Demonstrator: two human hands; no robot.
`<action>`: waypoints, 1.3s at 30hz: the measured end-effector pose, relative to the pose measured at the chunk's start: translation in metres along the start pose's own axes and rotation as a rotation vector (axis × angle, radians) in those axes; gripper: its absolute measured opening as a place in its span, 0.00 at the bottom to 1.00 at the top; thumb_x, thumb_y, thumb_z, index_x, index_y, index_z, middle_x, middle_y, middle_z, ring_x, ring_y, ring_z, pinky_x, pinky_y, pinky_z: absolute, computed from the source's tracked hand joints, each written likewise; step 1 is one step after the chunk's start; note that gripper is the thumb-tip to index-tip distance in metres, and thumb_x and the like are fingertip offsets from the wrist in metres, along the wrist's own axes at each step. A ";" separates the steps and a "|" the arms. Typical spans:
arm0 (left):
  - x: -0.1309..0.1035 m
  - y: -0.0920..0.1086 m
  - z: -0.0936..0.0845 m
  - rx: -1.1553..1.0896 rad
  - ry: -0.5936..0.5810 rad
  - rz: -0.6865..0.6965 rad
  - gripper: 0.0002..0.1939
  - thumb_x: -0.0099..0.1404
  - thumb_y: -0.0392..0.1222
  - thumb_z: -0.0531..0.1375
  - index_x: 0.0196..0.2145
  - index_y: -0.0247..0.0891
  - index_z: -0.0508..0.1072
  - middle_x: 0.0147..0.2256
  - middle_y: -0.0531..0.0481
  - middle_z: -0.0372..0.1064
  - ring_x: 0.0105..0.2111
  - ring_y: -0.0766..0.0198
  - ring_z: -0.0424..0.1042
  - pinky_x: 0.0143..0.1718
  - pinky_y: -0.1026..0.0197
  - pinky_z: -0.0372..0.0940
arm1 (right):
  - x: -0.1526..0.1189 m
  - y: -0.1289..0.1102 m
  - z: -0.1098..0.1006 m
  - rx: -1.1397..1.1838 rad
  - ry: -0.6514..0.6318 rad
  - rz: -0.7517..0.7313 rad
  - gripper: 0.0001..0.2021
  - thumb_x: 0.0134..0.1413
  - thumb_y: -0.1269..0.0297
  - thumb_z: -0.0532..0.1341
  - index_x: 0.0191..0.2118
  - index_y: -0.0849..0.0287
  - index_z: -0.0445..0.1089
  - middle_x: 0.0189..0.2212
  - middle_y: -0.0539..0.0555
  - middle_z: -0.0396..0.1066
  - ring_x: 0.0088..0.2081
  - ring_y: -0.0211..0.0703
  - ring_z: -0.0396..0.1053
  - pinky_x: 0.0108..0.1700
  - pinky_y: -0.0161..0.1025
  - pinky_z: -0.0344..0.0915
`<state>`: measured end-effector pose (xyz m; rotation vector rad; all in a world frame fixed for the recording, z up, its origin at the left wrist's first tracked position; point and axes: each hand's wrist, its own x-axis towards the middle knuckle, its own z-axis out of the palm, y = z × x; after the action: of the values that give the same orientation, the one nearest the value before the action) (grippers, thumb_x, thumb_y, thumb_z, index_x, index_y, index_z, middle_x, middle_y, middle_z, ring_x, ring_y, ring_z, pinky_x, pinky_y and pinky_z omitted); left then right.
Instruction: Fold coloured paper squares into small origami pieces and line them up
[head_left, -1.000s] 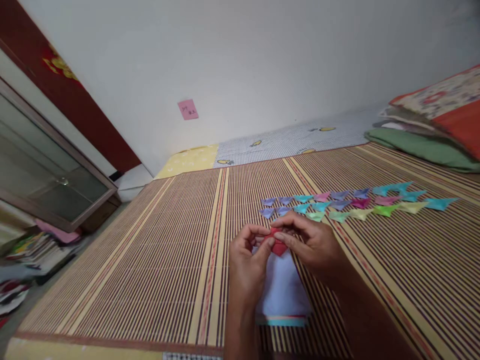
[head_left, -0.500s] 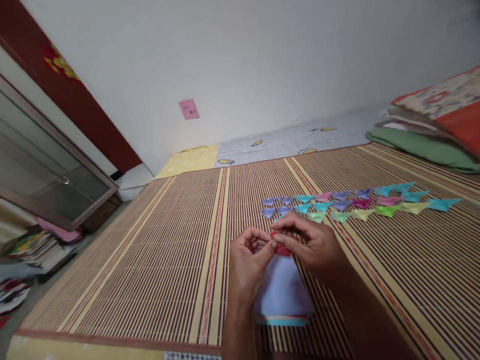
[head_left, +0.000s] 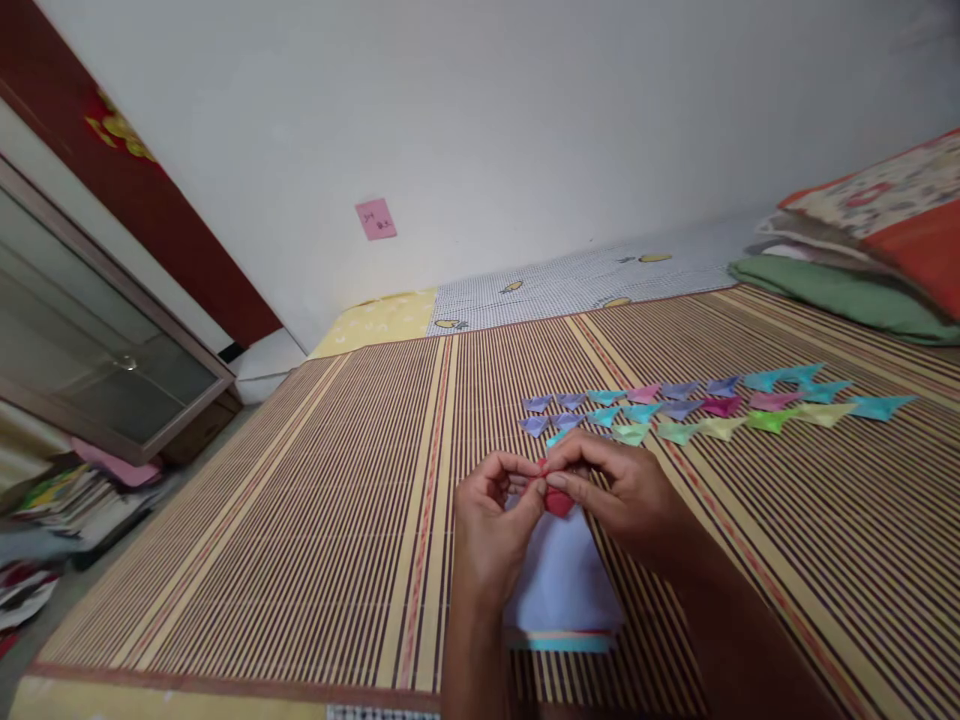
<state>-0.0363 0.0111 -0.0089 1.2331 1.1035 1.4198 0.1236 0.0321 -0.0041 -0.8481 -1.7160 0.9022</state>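
Observation:
A small folded red paper [head_left: 558,500] is pinched between both hands, partly covered by the fingers. My left hand [head_left: 496,520] grips its left side with thumb and fingertips. From the right, my right hand [head_left: 619,490] holds it with thumb and index finger. Below the hands lies a stack of paper with a lavender sheet [head_left: 562,575] on top and cyan edges at the bottom. Beyond my right hand, rows of small folded paper shapes, such as a magenta one [head_left: 721,406] and a bright green one [head_left: 771,420], rest on the mat.
A striped mat [head_left: 337,520] covers the bed. Pillows [head_left: 892,220] and a green folded cloth [head_left: 847,295] are at the far right. A pink note [head_left: 376,219] is on the wall. Books [head_left: 71,497] and a glass-fronted cabinet [head_left: 112,340] stand at the left.
The red paper between the fingers has changed shape and tilt; its lower end now looks more pointed. Both hands have stayed in nearly the same place.

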 end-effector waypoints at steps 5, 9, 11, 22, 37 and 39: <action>0.000 0.002 -0.001 0.038 0.021 0.015 0.03 0.59 0.36 0.69 0.31 0.35 0.80 0.29 0.47 0.77 0.30 0.62 0.74 0.35 0.61 0.69 | -0.001 -0.001 0.003 -0.007 0.083 0.015 0.05 0.61 0.67 0.64 0.32 0.57 0.75 0.28 0.49 0.75 0.31 0.41 0.72 0.36 0.39 0.66; -0.002 0.004 0.001 0.072 0.048 0.073 0.03 0.59 0.36 0.68 0.29 0.35 0.80 0.28 0.48 0.78 0.30 0.62 0.74 0.34 0.61 0.69 | 0.000 0.000 0.006 -0.013 0.138 0.000 0.03 0.58 0.68 0.65 0.32 0.57 0.74 0.27 0.49 0.74 0.31 0.41 0.72 0.35 0.39 0.67; -0.004 0.005 0.003 0.083 0.051 0.084 0.03 0.60 0.36 0.68 0.28 0.35 0.80 0.27 0.48 0.78 0.30 0.62 0.74 0.34 0.61 0.69 | 0.001 -0.001 0.007 -0.001 0.151 -0.029 0.04 0.58 0.69 0.65 0.32 0.57 0.74 0.28 0.49 0.73 0.33 0.42 0.72 0.37 0.39 0.67; -0.004 0.003 0.005 0.093 0.066 0.063 0.03 0.64 0.37 0.67 0.32 0.36 0.78 0.30 0.49 0.77 0.31 0.62 0.75 0.35 0.61 0.70 | 0.000 0.004 0.010 0.063 0.181 -0.030 0.05 0.58 0.71 0.66 0.31 0.57 0.72 0.28 0.49 0.71 0.32 0.42 0.70 0.36 0.40 0.67; -0.005 0.002 0.006 0.083 0.110 0.088 0.03 0.62 0.38 0.68 0.33 0.36 0.81 0.30 0.48 0.80 0.31 0.61 0.78 0.35 0.61 0.71 | 0.000 0.001 0.012 -0.028 0.226 0.011 0.01 0.58 0.68 0.67 0.35 0.57 0.75 0.27 0.49 0.74 0.30 0.42 0.72 0.34 0.39 0.68; -0.006 0.003 0.007 0.123 0.111 0.115 0.03 0.63 0.38 0.68 0.33 0.37 0.81 0.29 0.49 0.80 0.30 0.62 0.77 0.34 0.61 0.71 | 0.000 0.001 0.012 -0.012 0.238 0.050 0.06 0.56 0.67 0.67 0.41 0.57 0.76 0.28 0.49 0.75 0.30 0.42 0.72 0.34 0.38 0.69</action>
<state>-0.0296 0.0053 -0.0059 1.3360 1.2280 1.5414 0.1123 0.0310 -0.0080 -0.9699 -1.5011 0.7910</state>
